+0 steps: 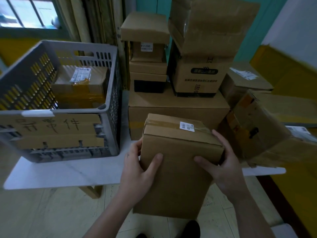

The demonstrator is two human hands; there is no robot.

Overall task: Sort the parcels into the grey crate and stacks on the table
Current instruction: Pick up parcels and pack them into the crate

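I hold a tall brown cardboard parcel (176, 170) upright in front of the table's near edge, its taped top with a small white barcode label facing up. My left hand (139, 167) grips its left side, thumb across the front. My right hand (221, 162) grips the right side, fingers round the back corner. The grey crate (68, 110) stands on the left of the white table (65, 176), with a cardboard sign on its front and one taped parcel (80, 86) inside. Stacks of parcels (178, 107) fill the middle of the table behind the held parcel.
A large flat box carries several small boxes (147, 54) and a tall open-flapped box (200, 48). More parcels (253, 127) lean at the right, overhanging the table. A window and curtain are behind the crate; tiled floor lies below.
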